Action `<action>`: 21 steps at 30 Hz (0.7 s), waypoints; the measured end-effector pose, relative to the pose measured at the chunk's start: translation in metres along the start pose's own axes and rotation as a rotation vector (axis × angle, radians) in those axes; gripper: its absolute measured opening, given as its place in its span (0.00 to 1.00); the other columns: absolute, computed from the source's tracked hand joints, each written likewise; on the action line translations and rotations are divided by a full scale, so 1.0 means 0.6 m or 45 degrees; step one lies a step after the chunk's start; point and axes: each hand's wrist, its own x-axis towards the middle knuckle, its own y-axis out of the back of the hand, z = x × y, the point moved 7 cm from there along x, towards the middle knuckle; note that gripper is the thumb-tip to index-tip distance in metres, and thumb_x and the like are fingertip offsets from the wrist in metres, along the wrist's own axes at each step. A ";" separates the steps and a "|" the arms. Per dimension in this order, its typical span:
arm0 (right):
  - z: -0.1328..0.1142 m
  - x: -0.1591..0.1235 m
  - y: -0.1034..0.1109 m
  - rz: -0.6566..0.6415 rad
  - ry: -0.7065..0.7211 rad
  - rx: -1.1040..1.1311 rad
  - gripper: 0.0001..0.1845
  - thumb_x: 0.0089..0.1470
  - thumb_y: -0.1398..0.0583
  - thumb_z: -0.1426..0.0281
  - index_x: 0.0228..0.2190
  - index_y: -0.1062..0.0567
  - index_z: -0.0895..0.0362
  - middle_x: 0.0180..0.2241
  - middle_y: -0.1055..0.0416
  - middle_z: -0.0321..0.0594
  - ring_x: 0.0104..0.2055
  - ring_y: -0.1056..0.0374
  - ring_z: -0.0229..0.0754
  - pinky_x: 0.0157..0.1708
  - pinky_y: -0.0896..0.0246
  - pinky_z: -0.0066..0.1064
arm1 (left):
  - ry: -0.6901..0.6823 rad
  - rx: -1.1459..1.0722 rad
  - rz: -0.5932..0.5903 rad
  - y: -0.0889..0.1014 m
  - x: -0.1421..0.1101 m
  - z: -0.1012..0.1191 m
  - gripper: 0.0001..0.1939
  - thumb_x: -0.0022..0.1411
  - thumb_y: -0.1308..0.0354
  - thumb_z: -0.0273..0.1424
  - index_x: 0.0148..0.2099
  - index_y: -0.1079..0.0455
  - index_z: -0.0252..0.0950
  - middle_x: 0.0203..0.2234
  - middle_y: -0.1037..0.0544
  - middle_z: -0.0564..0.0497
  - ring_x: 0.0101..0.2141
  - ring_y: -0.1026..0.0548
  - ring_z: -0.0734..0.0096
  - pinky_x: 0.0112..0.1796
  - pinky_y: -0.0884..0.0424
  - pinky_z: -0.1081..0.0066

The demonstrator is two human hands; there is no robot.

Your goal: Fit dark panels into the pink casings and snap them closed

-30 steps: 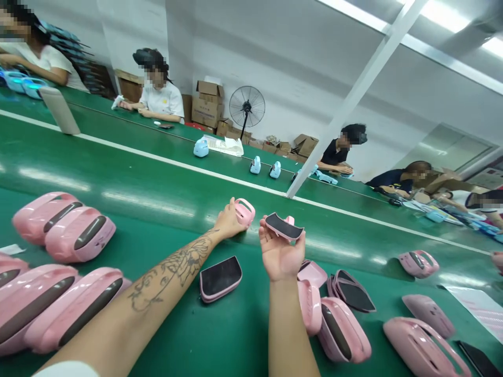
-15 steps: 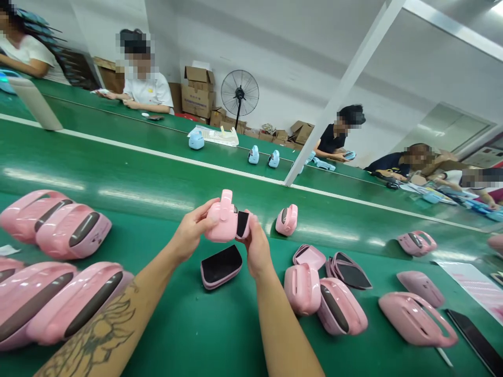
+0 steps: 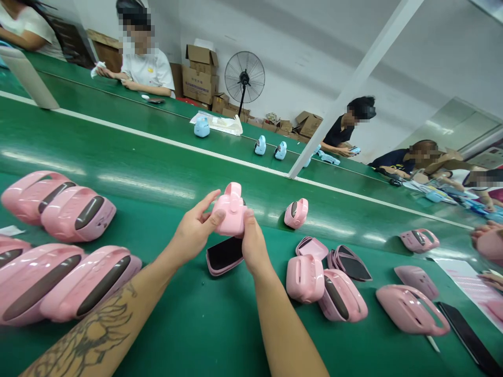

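Both my hands hold a small pink plastic housing with a loop handle (image 3: 232,213) above the bench. My left hand (image 3: 196,222) grips its left side, thumb on the near face. My right hand (image 3: 254,238) presses its right side with the thumb, other fingers hidden behind. The dark-faced front panel is out of sight now, apart from a small dark edge at the housing's right. Below them lies a pink panel with a black face (image 3: 223,256), partly covered by my right hand.
Several pink housings (image 3: 78,212) with dark windows stand at left. More housings (image 3: 304,277) and stacked pink-rimmed panels (image 3: 349,263) are at right, near a black phone-like slab (image 3: 467,335). A white post (image 3: 353,89) rises mid-bench. Co-workers (image 3: 147,68) sit opposite; another person's hand (image 3: 489,230) shows at far right.
My right hand has brought the dark-faced panel against the housing, closing the gap between them. A co-worker's hand with a pink housing has appeared at the right edge. The view has shifted slightly.
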 end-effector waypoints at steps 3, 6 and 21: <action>-0.006 -0.002 0.011 0.070 -0.028 -0.048 0.40 0.66 0.46 0.33 0.56 0.20 0.51 0.51 0.17 0.43 0.60 0.25 0.53 0.56 0.24 0.43 | -0.104 0.169 -0.117 -0.017 -0.019 0.005 0.60 0.58 0.30 0.64 0.81 0.43 0.38 0.78 0.39 0.37 0.77 0.42 0.31 0.72 0.35 0.46; -0.009 -0.006 0.016 0.098 -0.052 -0.077 0.41 0.66 0.46 0.32 0.58 0.22 0.51 0.52 0.18 0.43 0.59 0.24 0.52 0.55 0.24 0.42 | -0.205 0.447 -0.167 -0.029 -0.029 0.009 0.69 0.51 0.20 0.51 0.84 0.53 0.43 0.80 0.42 0.38 0.76 0.40 0.31 0.73 0.37 0.43; -0.076 -0.035 -0.013 -0.482 0.512 -1.004 0.70 0.49 0.20 0.54 0.79 0.50 0.46 0.82 0.54 0.51 0.84 0.55 0.62 0.81 0.54 0.61 | 0.455 -0.455 -0.221 -0.011 -0.005 -0.027 0.43 0.52 0.21 0.52 0.63 0.24 0.35 0.54 0.14 0.37 0.49 0.15 0.45 0.43 0.19 0.59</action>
